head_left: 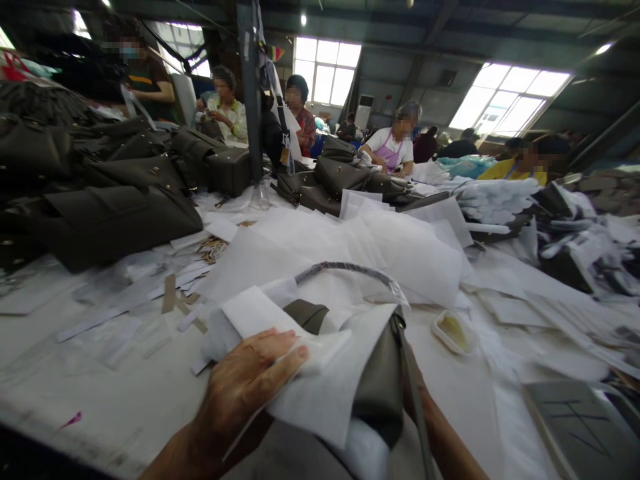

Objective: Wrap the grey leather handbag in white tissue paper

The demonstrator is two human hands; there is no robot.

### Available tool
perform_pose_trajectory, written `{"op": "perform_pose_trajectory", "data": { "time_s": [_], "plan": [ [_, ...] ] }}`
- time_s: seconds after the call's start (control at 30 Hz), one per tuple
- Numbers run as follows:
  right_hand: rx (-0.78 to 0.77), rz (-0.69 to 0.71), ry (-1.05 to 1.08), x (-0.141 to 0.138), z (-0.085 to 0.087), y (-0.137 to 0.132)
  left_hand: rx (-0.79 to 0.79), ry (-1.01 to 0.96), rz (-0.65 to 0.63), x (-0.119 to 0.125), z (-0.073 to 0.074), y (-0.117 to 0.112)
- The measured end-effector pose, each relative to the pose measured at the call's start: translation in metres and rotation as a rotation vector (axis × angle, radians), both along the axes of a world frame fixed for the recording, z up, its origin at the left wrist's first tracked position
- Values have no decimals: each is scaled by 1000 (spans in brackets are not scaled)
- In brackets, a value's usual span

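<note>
A dark olive-grey handbag (379, 393) is in front of me, with its wrapped handle (345, 267) arching up behind. A white sheet of soft wrapping (320, 400) drapes over the bag and is folded at the top. My left hand (250, 383) is closed on that fold, thumb over the sheet and fingers together. Along the bag's right side, beside a hanging strap (416, 400), is my right hand (417, 383); the bag hides its fingers.
White sheets (400, 250) lie spread behind the bag. Dark bags (115, 220) are heaped at left, more (340, 177) further back. A small dish (453, 331) and a marked grey box (580, 427) are at right. Paper strips (170, 293) litter the left. Several people work beyond the table.
</note>
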State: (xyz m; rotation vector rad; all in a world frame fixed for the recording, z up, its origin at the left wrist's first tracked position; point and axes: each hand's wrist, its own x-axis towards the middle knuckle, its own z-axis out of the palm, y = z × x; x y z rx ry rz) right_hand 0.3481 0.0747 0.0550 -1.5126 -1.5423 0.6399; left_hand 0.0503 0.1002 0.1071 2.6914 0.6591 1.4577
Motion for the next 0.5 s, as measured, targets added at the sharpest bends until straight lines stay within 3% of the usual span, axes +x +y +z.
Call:
{"op": "perform_pose_trajectory", "data": {
  "time_s": [0.17, 0.33, 0.5],
  "plan": [
    [-305, 124, 271, -30, 20, -67, -13, -99, 211, 25, -1, 5],
    [-565, -96, 741, -49, 6, -113, 161, 185, 161, 66, -36, -26],
    [-712, -191, 921, -54, -10, -142, 198, 302, 147, 75, -61, -45]
  ]
}}
